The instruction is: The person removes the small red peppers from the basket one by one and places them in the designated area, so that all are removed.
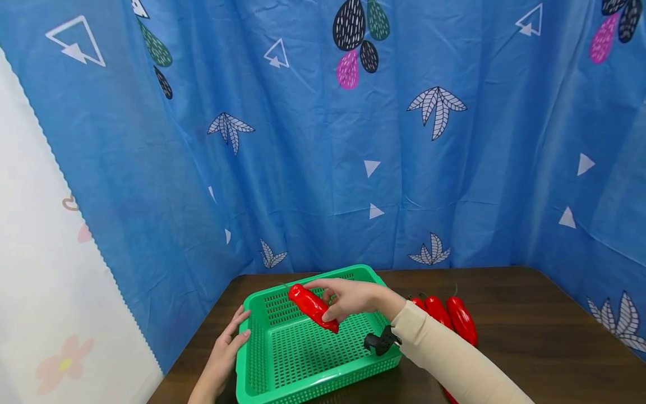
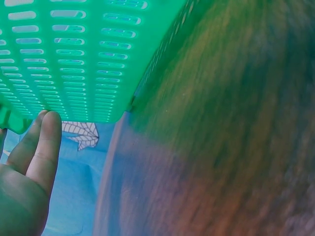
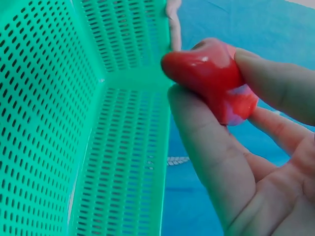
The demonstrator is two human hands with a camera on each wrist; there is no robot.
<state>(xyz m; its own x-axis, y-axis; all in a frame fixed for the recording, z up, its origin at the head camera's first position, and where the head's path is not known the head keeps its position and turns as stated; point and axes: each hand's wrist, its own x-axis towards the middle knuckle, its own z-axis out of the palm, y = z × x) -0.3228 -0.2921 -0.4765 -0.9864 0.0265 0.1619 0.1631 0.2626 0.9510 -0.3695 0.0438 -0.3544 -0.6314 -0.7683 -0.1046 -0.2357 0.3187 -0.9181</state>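
Observation:
A glossy red pepper (image 1: 314,307) with a thin stem hangs at a slant above the green basket (image 1: 323,375). My right hand (image 1: 348,296) pinches it between thumb and fingers. In the right wrist view the pepper (image 3: 211,69) shows end-on between the thumb and fingers, beside the basket's slotted wall (image 3: 118,162). At the basket's left side my left hand (image 1: 224,350) touches the rim with extended fingers. From the left wrist, two straight fingers (image 2: 47,147) appear against the outer wall (image 2: 69,54). The part of the basket floor that shows is bare.
Several more red peppers (image 1: 461,321) lie on the dark wooden table (image 1: 535,320) right of the basket, some partly covered by the right sleeve (image 1: 454,353). A black wrist device (image 1: 381,341) sits over the basket's right side. A blue patterned curtain (image 1: 313,168) hangs behind the table.

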